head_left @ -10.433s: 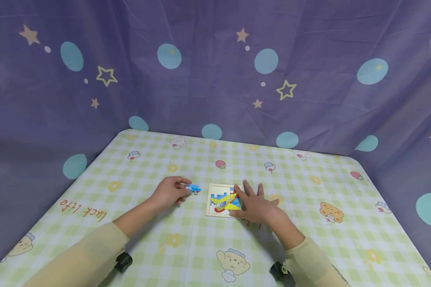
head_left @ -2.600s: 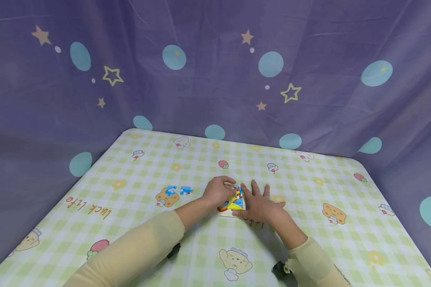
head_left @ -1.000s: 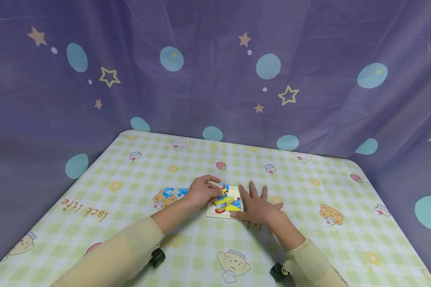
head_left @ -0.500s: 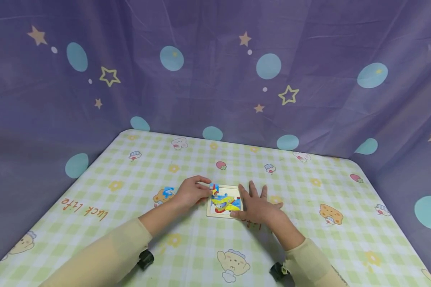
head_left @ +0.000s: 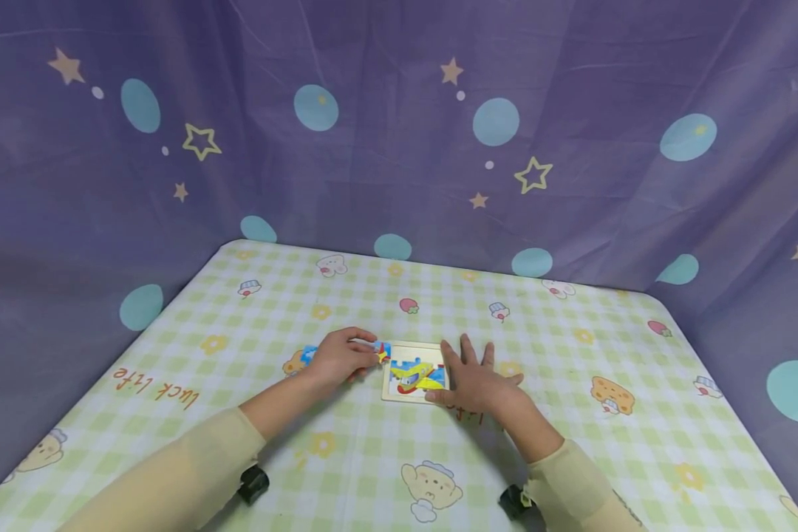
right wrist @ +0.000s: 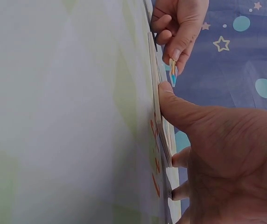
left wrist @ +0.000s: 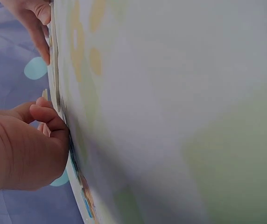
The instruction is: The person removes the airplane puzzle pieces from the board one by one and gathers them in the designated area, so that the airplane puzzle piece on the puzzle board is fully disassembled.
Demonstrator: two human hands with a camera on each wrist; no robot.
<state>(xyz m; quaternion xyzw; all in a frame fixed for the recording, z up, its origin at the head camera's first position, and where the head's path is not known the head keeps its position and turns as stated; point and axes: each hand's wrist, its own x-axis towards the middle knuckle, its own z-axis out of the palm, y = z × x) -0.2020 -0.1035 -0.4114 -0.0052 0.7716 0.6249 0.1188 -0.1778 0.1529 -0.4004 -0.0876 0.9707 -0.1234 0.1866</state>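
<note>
My left hand pinches a blue jigsaw piece with red and yellow on it, just left of the wooden puzzle tray. In the right wrist view the same piece shows edge-on between thumb and finger, raised off the table. Inside the tray an airplane picture in yellow, red and blue fills the lower part; bare wood shows along the top. With fingers spread, my right hand rests on the tray's right side, its thumb on the rim in the right wrist view.
Another blue puzzle piece lies left of the tray, partly hidden behind my left hand. A checked cloth with printed cartoons covers the table. Behind it hangs a purple curtain.
My left hand has drawn the pinched piece leftward from over the tray to beyond its left edge, uncovering the tray's upper area. The right hand has stayed in place.
</note>
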